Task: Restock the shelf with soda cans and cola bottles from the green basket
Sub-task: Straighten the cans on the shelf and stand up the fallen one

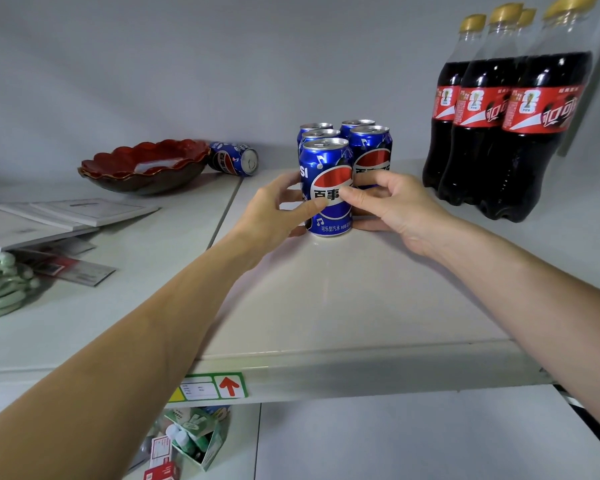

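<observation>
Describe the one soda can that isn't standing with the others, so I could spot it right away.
Start at the white shelf and look left to the red scalloped bowl. The tipped can lies right behind the bowl's right edge, against the back wall. Unlike the cluster of upright blue cans in the middle, it rests on its side, silver top facing right.

Single view only, head-worn wide-angle camera; no second view sharing scene. Camera sat in front of white shelf (326,306), slightly above its board, facing forward and down toward back wall. Shelf front edge ran across lower frame, close to lens; forearms entered from bottom corners. Front soda can (326,188) stood near frame centre, mid-depth on shelf. Cola bottles (499,133) rose at upper right of can, red bowl (142,168) left of can. Wide lens bent edges, bottles leaning inward.
</observation>
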